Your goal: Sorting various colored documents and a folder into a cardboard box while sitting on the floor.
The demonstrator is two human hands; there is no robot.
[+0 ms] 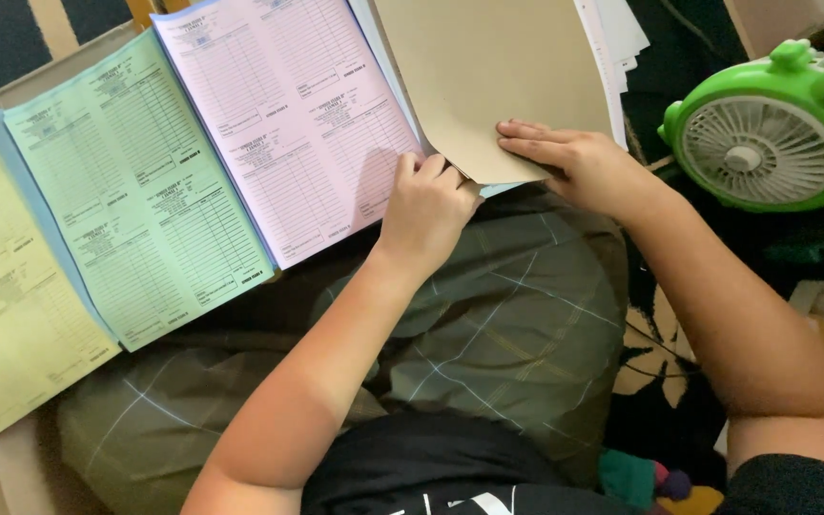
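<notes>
A green plastic desk fan (765,129) sits at right, with green (135,181) and yellow form sheets (2,277) at left.
</notes>
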